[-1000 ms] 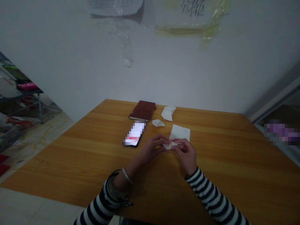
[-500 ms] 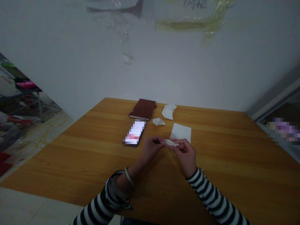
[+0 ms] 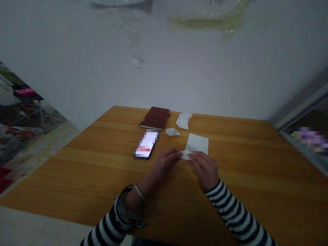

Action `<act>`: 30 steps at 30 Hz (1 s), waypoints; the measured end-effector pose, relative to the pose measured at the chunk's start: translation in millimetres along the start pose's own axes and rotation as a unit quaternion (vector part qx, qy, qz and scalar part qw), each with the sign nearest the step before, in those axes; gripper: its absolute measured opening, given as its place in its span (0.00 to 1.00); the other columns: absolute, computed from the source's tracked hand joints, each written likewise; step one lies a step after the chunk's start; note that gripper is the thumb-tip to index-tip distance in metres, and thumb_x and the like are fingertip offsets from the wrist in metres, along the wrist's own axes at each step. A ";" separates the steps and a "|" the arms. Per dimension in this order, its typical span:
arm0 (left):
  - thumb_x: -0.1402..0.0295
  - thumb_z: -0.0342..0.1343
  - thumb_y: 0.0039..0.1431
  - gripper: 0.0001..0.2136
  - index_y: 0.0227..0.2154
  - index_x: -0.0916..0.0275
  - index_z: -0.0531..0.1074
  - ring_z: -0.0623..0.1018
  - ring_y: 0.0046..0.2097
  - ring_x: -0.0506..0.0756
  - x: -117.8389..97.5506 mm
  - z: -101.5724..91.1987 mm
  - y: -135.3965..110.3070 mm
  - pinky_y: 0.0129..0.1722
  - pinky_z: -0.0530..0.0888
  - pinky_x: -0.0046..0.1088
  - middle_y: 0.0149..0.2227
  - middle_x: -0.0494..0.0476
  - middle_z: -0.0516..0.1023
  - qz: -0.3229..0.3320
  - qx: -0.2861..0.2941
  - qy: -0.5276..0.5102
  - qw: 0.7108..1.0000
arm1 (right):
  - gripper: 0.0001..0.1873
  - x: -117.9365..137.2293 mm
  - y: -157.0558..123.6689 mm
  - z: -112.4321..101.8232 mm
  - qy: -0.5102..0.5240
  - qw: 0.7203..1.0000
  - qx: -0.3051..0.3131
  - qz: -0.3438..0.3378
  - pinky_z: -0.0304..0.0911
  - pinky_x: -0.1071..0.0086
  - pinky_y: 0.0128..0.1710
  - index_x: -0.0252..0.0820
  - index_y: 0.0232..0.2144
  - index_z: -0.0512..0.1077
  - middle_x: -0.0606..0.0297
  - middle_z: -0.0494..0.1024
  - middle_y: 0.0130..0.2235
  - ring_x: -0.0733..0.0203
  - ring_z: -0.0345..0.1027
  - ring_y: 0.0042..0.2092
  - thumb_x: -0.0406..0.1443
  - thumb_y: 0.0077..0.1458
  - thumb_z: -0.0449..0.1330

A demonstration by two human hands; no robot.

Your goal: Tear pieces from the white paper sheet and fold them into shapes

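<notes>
1. Far left, beyond the worktop (image 3: 77,171), a metal-legged stand (image 3: 41,116) carries jumbled things, among them a bright pink item (image 3: 27,92). Below it, a red object (image 3: 5,179) sits near the pale floor (image 3: 33,222).
2. A phone (image 3: 146,143) lies face up on the worktop with its screen lit; the display is blurred out.
3. Just behind it is a closed reddish-brown notebook (image 3: 155,118). Whether the two touch is unclear.
4. The left hand (image 3: 166,162), below a striped sleeve (image 3: 107,223) and a pale wristband (image 3: 140,192), pinches one end of a small folded white paper (image 3: 186,154) between thumb and fingers.
5. Behind that hand, flat on the worktop, lies a small folded paper piece (image 3: 172,132); farther back and slightly right is a larger creased paper (image 3: 183,120).
6. The folded white paper spans the gap between the hands, in front of a smooth white sheet (image 3: 197,143), whose near edge is partly hidden.
7. The right hand (image 3: 207,169) pinches the paper's other end, fingers bent over it.
8. Far right, past the worktop, is a blurred purple-pink thing (image 3: 311,138).
</notes>
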State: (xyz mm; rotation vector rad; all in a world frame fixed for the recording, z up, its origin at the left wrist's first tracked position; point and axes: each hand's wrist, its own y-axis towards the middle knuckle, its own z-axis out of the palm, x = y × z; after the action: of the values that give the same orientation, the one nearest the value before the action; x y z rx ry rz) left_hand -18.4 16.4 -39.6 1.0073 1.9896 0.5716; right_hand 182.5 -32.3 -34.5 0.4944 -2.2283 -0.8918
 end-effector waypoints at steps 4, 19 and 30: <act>0.74 0.50 0.65 0.07 0.41 0.62 0.72 0.78 0.37 0.53 -5.3 1.3 -2.7 0.35 0.75 0.26 0.38 0.59 0.78 0.017 -0.005 0.121 0.993 | 0.07 2.7 -1.1 1.9 -0.057 0.998 -0.026 -0.026 0.76 0.66 0.40 0.41 0.36 0.76 0.59 0.82 0.36 0.58 0.78 0.38 0.31 0.62 0.57; 0.76 0.53 0.63 0.06 0.39 0.61 0.71 0.78 0.35 0.52 -9.0 -0.3 0.3 0.33 0.74 0.25 0.35 0.57 0.78 0.025 -0.075 0.167 0.983 | 0.07 14.4 -1.4 5.8 -0.122 0.983 -0.088 -0.105 0.75 0.69 0.41 0.37 0.38 0.76 0.54 0.82 0.35 0.59 0.78 0.37 0.27 0.59 0.59; 0.79 0.55 0.60 0.06 0.34 0.62 0.72 0.81 0.43 0.53 -4.8 5.1 5.8 0.41 0.77 0.27 0.43 0.60 0.81 -0.033 -0.034 -0.007 0.999 | 0.06 11.2 1.6 6.7 -0.102 0.992 -0.010 -0.071 0.76 0.65 0.42 0.38 0.34 0.74 0.54 0.82 0.36 0.57 0.78 0.40 0.28 0.61 0.56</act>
State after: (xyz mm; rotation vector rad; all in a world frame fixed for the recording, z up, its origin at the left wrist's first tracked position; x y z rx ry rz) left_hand -9.9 16.0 -36.3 0.8975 1.9698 0.5909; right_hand 169.8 -34.4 -31.9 0.5809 -2.3883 -1.0798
